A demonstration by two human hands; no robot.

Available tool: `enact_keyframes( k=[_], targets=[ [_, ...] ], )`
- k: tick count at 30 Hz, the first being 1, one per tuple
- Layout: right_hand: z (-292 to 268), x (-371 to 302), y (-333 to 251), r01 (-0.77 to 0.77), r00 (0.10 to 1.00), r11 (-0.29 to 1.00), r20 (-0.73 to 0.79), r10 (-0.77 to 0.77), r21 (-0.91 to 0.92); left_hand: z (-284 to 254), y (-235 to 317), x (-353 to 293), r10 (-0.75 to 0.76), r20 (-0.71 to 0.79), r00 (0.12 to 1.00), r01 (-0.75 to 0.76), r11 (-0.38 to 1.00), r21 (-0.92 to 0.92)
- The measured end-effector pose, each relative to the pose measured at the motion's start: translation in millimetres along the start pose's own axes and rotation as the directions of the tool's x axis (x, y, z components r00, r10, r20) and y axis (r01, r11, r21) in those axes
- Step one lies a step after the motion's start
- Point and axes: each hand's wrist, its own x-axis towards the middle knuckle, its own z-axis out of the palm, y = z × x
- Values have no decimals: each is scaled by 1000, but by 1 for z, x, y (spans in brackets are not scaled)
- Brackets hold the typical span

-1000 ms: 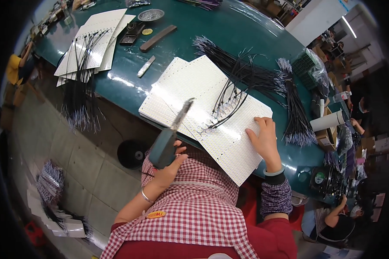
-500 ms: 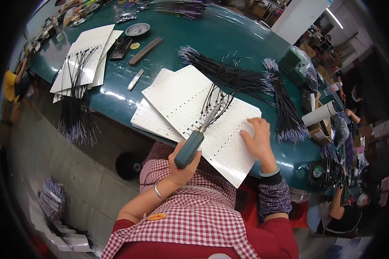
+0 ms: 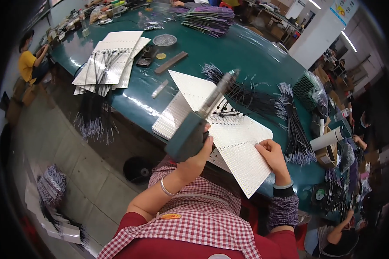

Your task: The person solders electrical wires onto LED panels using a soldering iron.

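My left hand (image 3: 196, 159) is closed around the dark green handle of a gun-shaped tool (image 3: 188, 134) with a long metal barrel. Its barrel points up and away, above the table. A white sheet dotted with small holes (image 3: 242, 159) lies at a slant over the near table edge. Thumb and fingers of my right hand (image 3: 273, 156) are closed on this sheet's right part. Several black wires (image 3: 227, 110) stick through the row of holes near its far side, partly hidden behind the barrel. Under it lie more white sheets (image 3: 170, 116).
A stack of white sheets with black wires (image 3: 112, 43) hangs over the left edge of the green table (image 3: 190, 47). Bundles of black wires (image 3: 294, 129) lie at right. A metal dish (image 3: 164, 40), a flat bar (image 3: 171, 63) and a white bottle (image 3: 328, 139) stand about. Another person (image 3: 28, 64) sits far left.
The tool has lifted from the wires and come nearer, its barrel now raised. My right hand has closed on the sheet, which has turned and tilted. The whole view has shifted.
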Motion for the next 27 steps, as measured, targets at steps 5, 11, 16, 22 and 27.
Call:
enact_keyframes(
  k=[5, 11, 16, 22, 27],
  targets=[
    [38, 1, -34, -253, 933, 517, 348, -93, 818, -43, 12, 30, 129, -226, 966, -149, 986, -78],
    [126, 21, -126, -114, 947, 247, 180, -264, 962, -141, 38, 32, 184, -654, 734, -253, 967, -12],
    [182, 35, -207, -41, 937, 131, 84, -339, 990, -238, 46, -22, 281, -828, 486, -234, 954, 186],
    [274, 115, -328, -8, 894, 71, 39, -447, 997, -274, 41, -66, 238, -893, 383, -70, 971, 229],
    [316, 177, -365, -223, 815, 384, 388, -430, 896, -264, 31, -62, 189, -885, 426, -40, 981, 190]
  ],
)
